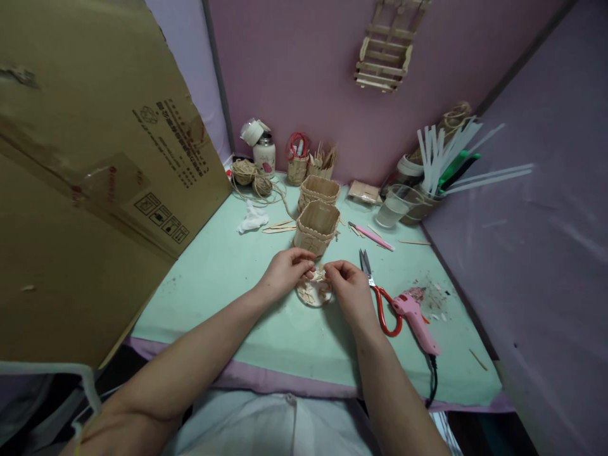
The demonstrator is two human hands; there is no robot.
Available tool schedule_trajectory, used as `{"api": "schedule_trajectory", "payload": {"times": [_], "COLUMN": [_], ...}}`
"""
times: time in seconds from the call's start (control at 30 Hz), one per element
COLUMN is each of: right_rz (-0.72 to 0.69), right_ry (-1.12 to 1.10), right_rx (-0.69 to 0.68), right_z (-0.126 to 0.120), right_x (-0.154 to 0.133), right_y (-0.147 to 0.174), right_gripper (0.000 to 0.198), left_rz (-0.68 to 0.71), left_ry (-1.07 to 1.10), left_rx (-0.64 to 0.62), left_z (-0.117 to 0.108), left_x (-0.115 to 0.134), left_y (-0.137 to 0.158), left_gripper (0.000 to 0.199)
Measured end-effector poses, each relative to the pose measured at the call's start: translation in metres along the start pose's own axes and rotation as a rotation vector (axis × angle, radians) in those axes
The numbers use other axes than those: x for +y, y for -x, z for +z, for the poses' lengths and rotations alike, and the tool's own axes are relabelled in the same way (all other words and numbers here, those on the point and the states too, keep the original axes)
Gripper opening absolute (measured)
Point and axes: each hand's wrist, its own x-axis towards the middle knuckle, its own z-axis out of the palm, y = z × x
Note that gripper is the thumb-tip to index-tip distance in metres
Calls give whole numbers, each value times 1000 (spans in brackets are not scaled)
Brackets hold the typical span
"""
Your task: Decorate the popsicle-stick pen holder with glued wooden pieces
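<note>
My left hand (286,273) is at the upper left edge of a small round white dish (313,305), its fingers curled together. Whatever it may pinch is hidden. My right hand (351,290) is over the dish's right side, thumb and forefinger closed on a small pale wood piece (322,268). Several broken wood bits (308,291) lie in the dish. Just behind my hands stands a woven-looking wooden basket (311,240) with a braided rim, and a similar basket (319,182) is behind it.
On the right lie red-handled scissors (381,304), a pink glue gun (418,323) and a pink craft knife (374,237). A clear plastic cup (392,209) stands farther back. Twine balls (244,172), crumpled tissue (253,217) and wood sticks (280,227) are left. A large cardboard box (95,158) walls the left side.
</note>
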Motion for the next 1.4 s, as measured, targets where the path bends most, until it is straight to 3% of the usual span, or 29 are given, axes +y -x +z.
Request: {"api": "schedule_trajectory", "payload": {"times": [0.1,0.23,0.3,0.43,0.6,0.8,1.13,1.27,1.4], "right_rz": [25,69,83,73,-24,-83,-178,-315,-463], "right_ry": [-31,-101,-119,-113,-69,-22,115,235,478], "right_rx": [2,4,12,15,-1,-7,-4,0,176], "right_z": [0,-1,-1,-3,-4,-3,-3,-10,-46], "right_x": [0,-1,-3,-8,-6,-5,-7,-14,-20], "right_y": [0,-1,-1,1,3,5,6,15,34], "right_gripper": [25,27,26,23,22,21,22,25,25], "left_rz": [95,182,231,319,330,509,562,726,1038], "left_ry": [-119,-255,-258,-202,-312,-421,-521,-557,-659], "left_rx": [44,138,158,129,105,114,59,91,202], "left_z": [-3,-7,-8,-8,-6,-7,-6,-6,-7], "left_x": [0,2,2,3,8,11,7,6,5], "left_y": [0,0,0,0,4,6,5,6,11], "left_gripper": [12,33,34,8,14,7,8,9,5]}}
